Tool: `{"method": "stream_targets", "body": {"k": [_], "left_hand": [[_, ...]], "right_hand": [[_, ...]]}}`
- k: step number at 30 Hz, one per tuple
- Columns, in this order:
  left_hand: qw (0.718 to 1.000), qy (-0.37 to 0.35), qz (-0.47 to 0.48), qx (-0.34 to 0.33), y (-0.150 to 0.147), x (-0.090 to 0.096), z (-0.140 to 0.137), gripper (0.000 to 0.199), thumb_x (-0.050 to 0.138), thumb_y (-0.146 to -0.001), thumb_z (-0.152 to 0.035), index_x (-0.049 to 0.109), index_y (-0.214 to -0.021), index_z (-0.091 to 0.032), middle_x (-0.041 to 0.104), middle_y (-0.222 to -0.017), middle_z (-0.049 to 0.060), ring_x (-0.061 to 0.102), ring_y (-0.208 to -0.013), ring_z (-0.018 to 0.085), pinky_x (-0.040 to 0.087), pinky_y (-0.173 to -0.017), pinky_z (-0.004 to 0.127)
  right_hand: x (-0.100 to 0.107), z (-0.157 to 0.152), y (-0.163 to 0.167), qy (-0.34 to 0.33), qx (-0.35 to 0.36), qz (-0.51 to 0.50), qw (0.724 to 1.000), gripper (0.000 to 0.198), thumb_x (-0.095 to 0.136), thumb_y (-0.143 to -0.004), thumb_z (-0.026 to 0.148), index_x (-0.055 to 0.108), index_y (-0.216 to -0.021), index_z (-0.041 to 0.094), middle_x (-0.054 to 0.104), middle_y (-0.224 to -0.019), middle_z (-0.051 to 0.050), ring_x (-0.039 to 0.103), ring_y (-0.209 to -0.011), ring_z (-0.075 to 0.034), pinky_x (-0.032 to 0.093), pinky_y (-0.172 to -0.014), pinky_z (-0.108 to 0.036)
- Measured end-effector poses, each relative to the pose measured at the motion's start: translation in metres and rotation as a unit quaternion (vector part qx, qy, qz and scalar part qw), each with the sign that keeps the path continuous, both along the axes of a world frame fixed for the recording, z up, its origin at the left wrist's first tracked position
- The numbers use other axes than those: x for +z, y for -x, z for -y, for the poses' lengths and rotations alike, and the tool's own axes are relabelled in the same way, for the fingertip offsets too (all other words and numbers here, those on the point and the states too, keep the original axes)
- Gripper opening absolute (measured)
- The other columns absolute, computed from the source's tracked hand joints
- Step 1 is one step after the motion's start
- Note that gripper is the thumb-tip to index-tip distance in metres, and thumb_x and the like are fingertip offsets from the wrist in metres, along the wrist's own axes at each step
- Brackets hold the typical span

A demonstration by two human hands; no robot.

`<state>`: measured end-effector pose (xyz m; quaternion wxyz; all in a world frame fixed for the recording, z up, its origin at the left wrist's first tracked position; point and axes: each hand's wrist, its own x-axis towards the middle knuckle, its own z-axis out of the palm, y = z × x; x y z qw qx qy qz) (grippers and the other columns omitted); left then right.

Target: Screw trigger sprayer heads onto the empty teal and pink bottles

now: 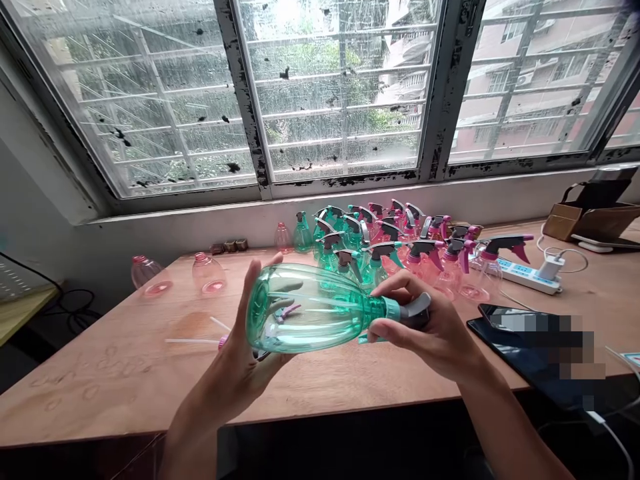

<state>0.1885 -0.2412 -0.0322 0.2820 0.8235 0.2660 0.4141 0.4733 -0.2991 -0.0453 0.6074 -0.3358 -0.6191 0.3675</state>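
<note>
A clear green spray bottle (310, 310) lies sideways in the air above the table, held between both hands. My left hand (245, 353) cups its broad base, thumb below and fingers behind the clear wall. The fingers of my right hand (430, 327) close round the teal collar (391, 309) and the dark spray head (417, 312) at the neck. Below and behind the bottle, a pink-collared spray head with white dip tubes (193, 341) lies on the wood, partly hidden by my left hand.
Several green and pink spray bottles (377, 267) stand grouped at the back by the window wall. Pink bottles without spray heads (209, 273) stand at left. At right are a power strip (525, 275), a phone (520, 319) on a dark tablet, and a brown box (565, 220).
</note>
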Motion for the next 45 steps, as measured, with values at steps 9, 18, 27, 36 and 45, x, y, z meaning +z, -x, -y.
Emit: {"method": "stream_targets", "body": {"k": [9, 18, 27, 36, 45], "left_hand": [[1.0, 0.016, 0.005, -0.001, 0.0, 0.008, 0.003, 0.115, 0.088, -0.089, -0.037, 0.01, -0.172, -0.054, 0.018, -0.185, 0.005, 0.057, -0.148, 0.04, 0.058, -0.116, 0.055], [0.999, 0.032, 0.013, -0.007, 0.0, 0.007, 0.003, 0.119, 0.092, -0.084, -0.045, 0.014, -0.173, -0.049, 0.039, -0.177, 0.009, 0.065, -0.139, 0.042, 0.064, -0.107, 0.051], [1.0, -0.018, 0.016, 0.012, 0.001, 0.003, 0.003, 0.105, 0.076, -0.1, -0.03, 0.005, -0.169, -0.061, 0.029, -0.182, 0.001, 0.059, -0.147, 0.038, 0.055, -0.117, 0.06], [0.999, -0.028, 0.024, -0.01, 0.003, 0.007, 0.002, 0.108, 0.087, -0.091, -0.034, 0.017, -0.172, -0.051, 0.022, -0.184, 0.007, 0.061, -0.145, 0.036, 0.061, -0.112, 0.047], [0.996, -0.059, 0.059, -0.04, 0.0, 0.004, 0.004, 0.108, 0.088, -0.089, -0.034, 0.021, -0.173, -0.047, 0.026, -0.182, 0.007, 0.056, -0.149, 0.038, 0.066, -0.104, 0.042]], "right_hand": [[0.003, 0.0, 0.001, -0.011, -0.006, 0.028, 1.0, 0.028, 0.09, -0.091, 0.036, 0.068, -0.103, 0.023, 0.068, -0.078, 0.002, 0.06, -0.055, -0.013, 0.044, -0.049, -0.024], [0.003, 0.0, 0.003, -0.024, -0.008, 0.025, 0.999, 0.031, 0.094, -0.087, 0.031, 0.068, -0.104, 0.023, 0.065, -0.075, 0.005, 0.052, -0.051, -0.009, 0.04, -0.047, -0.022], [0.0, -0.001, 0.004, 0.013, 0.031, -0.011, 0.999, 0.031, 0.091, -0.091, 0.04, 0.069, -0.105, 0.024, 0.074, -0.088, -0.001, 0.072, -0.067, -0.016, 0.055, -0.056, -0.024], [0.0, -0.001, 0.001, 0.006, 0.014, 0.004, 1.0, 0.029, 0.092, -0.09, 0.036, 0.069, -0.103, 0.023, 0.069, -0.081, 0.002, 0.065, -0.059, -0.012, 0.049, -0.052, -0.021], [0.001, 0.002, 0.002, -0.007, 0.027, -0.01, 1.0, 0.029, 0.095, -0.086, 0.025, 0.07, -0.102, 0.023, 0.066, -0.076, 0.005, 0.056, -0.055, -0.008, 0.044, -0.05, -0.018]]}}
